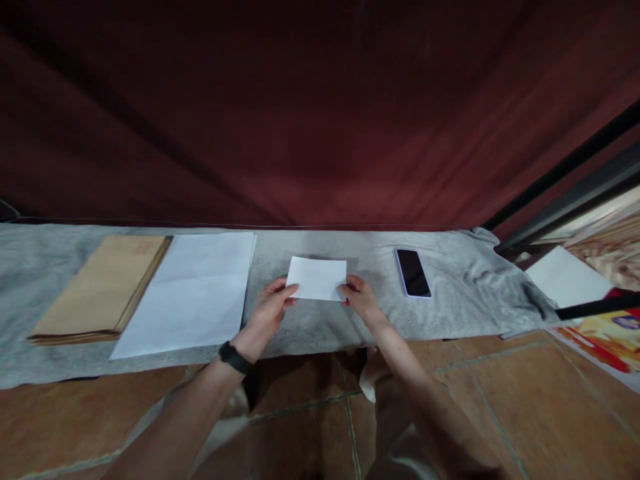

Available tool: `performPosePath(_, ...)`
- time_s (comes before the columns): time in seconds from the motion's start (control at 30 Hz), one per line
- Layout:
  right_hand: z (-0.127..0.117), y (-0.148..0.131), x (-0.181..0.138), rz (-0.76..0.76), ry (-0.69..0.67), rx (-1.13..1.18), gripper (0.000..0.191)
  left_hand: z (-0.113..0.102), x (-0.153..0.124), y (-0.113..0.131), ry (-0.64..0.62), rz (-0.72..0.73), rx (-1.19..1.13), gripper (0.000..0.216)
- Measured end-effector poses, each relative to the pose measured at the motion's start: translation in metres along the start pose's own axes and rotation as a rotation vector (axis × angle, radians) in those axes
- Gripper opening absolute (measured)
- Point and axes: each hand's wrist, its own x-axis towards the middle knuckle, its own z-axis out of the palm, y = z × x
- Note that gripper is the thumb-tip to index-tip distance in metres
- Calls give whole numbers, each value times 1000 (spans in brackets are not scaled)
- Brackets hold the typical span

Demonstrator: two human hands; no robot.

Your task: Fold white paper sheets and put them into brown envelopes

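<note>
A small white rectangle of paper [318,279], perhaps folded, is held up between my two hands over the grey cloth. My left hand [273,303] pinches its left edge, thumb on top and fingers beneath. At the lower right corner my right hand [361,297] grips it the same way. To the left lies a stack of large white paper sheets [195,293], its right edge near my left hand. Beyond that is a pile of brown paper envelopes [103,287], partly overlapped by the sheets. A phone [413,273] with a pale purple case lies right of my right hand.
The grey cloth [460,287] covers a long narrow surface. Behind it hangs a dark red curtain [300,133]. Dark metal bars [565,167] stand at the right, near a white sheet [570,277] and a colourful printed package [607,340]. Brown floor tiles [500,393] show in front.
</note>
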Motion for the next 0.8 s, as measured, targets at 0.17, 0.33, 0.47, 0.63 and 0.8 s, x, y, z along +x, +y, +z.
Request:
performPosePath(0.17, -1, 5, -6, -99, 124, -498, 37, -16, 7, -6, -37, 111, 465, 40)
performPosePath(0.33, 5, -2, -16, -77, 118, -782, 42, -16, 10, -20, -37, 146, 734, 47)
performPosePath(0.47, 6, -7, -18, -26, 102, -874, 41, -15, 11, -19, -25, 160, 823, 47)
performPosePath(0.63, 5, -7, -21, 17, 67, -929, 43, -12, 11, -11, -40, 165, 905, 45)
performPosePath(0.8, 4, -5, -24, -61, 126, -971, 43, -12, 13, -12, -27, 173, 860, 43)
